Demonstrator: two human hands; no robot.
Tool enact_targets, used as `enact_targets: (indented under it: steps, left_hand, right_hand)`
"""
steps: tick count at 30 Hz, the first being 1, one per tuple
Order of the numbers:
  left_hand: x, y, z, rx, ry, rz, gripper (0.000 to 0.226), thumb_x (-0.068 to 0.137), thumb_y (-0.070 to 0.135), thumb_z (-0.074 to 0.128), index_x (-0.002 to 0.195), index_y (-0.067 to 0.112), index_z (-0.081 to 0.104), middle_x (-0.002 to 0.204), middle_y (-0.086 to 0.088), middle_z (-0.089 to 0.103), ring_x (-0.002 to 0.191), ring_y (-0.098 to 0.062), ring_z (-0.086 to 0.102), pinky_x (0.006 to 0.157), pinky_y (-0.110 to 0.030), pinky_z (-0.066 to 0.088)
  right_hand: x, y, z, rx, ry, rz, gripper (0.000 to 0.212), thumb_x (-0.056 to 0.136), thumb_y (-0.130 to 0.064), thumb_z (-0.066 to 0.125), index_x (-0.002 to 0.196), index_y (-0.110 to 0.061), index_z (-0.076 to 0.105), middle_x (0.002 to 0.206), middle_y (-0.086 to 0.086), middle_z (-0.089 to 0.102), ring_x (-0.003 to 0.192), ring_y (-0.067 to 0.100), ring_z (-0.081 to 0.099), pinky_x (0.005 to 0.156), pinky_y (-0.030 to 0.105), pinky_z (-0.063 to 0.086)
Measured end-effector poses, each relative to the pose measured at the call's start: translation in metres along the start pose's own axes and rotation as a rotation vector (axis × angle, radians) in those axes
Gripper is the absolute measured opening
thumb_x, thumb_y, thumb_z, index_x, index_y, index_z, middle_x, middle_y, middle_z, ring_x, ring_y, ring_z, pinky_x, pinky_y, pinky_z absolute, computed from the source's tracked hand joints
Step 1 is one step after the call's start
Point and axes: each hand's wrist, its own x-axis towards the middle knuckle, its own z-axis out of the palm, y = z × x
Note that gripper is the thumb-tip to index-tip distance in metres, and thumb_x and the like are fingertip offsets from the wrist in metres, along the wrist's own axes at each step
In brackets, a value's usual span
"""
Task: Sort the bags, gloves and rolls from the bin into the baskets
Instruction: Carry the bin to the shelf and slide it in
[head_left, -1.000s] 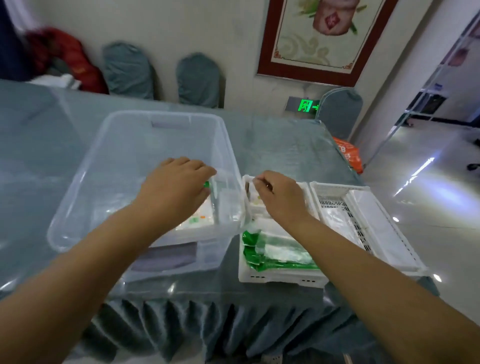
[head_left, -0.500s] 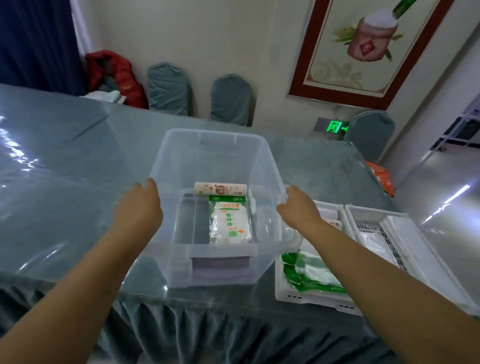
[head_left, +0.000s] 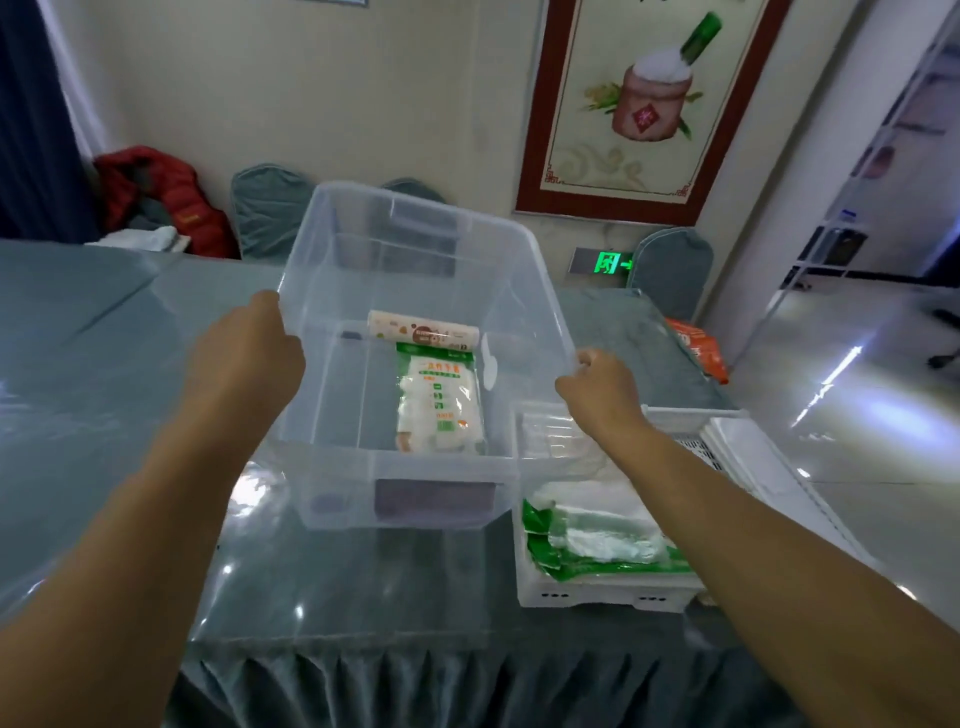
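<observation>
Nearest to me, the near basket (head_left: 597, 592) sits at the right of the table (head_left: 104, 415), holding green-edged bags (head_left: 597, 545). My right forearm crosses above it. A second white basket (head_left: 753, 467) lies just beyond to its right.

Next out, I have the clear bin (head_left: 415, 467) between both hands, and it looks raised off the table and tipped. My left hand (head_left: 244, 353) grips the left rim, thumb against the rim edge; the fingers curl out of sight behind the wall. My right hand (head_left: 597, 389) pinches the right rim near its corner, fingers curled over the edge. Both hands are busy with the bin, so neither is free to pick.

Inside, two things are left. The glove pack (head_left: 439, 400) lies flat on the bin floor, long axis running away from me, roughly midway between my hands, a little nearer the right. Beyond it, touching or just past its far end, the roll (head_left: 423, 332) lies crosswise, long axis left to right, against the far part of the floor.

I judge the sorting is nearly done. The baskets lie to the right of the bin, so the right hand is the nearer one for carrying either thing across, once it lets go of the rim. The pack comes first on the way in; the roll needs a deeper reach over it.
</observation>
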Motion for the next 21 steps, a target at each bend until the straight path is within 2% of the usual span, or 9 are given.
enact_targets:
  steps: [3,7,9,11,13,19,21]
  left_hand:
    - [0.005,0.037,-0.007,-0.073,0.05,0.061,0.045,0.087,0.013,0.047,0.132,0.012,0.042,0.121,-0.024,0.057,0.106,-0.045,0.052,0.085,-0.047,0.042]
    - [0.001,0.1,-0.004,-0.135,0.115,0.203,0.034,0.084,0.01,0.048,0.117,0.007,0.05,0.109,-0.026,0.06,0.094,-0.046,0.055,0.073,-0.044,0.041]
    - [-0.009,0.139,0.002,-0.15,0.114,0.256,0.029,0.086,0.012,0.047,0.114,0.006,0.05,0.108,-0.026,0.06,0.092,-0.046,0.056,0.07,-0.042,0.039]
    - [-0.024,0.182,0.01,-0.185,0.092,0.309,0.029,0.088,0.015,0.045,0.115,0.006,0.05,0.108,-0.025,0.06,0.093,-0.046,0.056,0.072,-0.043,0.04]
    - [-0.044,0.228,0.02,-0.22,0.054,0.355,0.032,0.09,0.018,0.044,0.121,0.01,0.048,0.111,-0.023,0.06,0.095,-0.044,0.055,0.072,-0.042,0.04]
    - [-0.121,0.373,0.076,-0.386,-0.038,0.472,0.04,0.087,0.011,0.049,0.127,0.011,0.045,0.111,-0.021,0.062,0.095,-0.043,0.057,0.074,-0.042,0.043]
    - [-0.148,0.42,0.099,-0.507,-0.13,0.487,0.039,0.085,0.006,0.05,0.123,0.009,0.046,0.105,-0.025,0.061,0.092,-0.044,0.057,0.081,-0.047,0.047]
  right_hand:
    - [0.003,0.005,-0.038,0.04,0.099,0.009,0.014,0.073,-0.008,0.06,0.087,-0.007,0.065,0.076,0.006,0.062,0.072,0.027,0.058,0.061,0.027,0.042]
    - [0.0,0.027,-0.102,0.047,0.264,-0.002,0.014,0.073,-0.008,0.06,0.085,-0.008,0.066,0.075,0.006,0.063,0.068,0.025,0.056,0.054,0.024,0.038]
    - [-0.007,0.048,-0.139,0.065,0.316,0.026,0.017,0.074,-0.009,0.06,0.091,-0.009,0.065,0.081,0.007,0.066,0.073,0.026,0.058,0.059,0.027,0.041]
    - [-0.017,0.075,-0.178,0.053,0.363,0.066,0.019,0.076,-0.013,0.061,0.094,-0.007,0.065,0.086,0.012,0.069,0.079,0.032,0.061,0.067,0.036,0.049]
    - [-0.03,0.107,-0.218,0.039,0.425,0.114,0.022,0.076,-0.013,0.061,0.096,-0.003,0.064,0.087,0.016,0.068,0.081,0.035,0.061,0.072,0.04,0.05]
    - [-0.076,0.212,-0.346,0.014,0.533,0.252,0.041,0.078,-0.011,0.059,0.119,-0.009,0.056,0.088,0.004,0.059,0.077,0.027,0.059,0.068,0.031,0.047]
    - [-0.088,0.249,-0.387,-0.028,0.566,0.279,0.044,0.078,-0.012,0.059,0.121,-0.009,0.055,0.088,0.005,0.06,0.079,0.026,0.06,0.068,0.03,0.045]
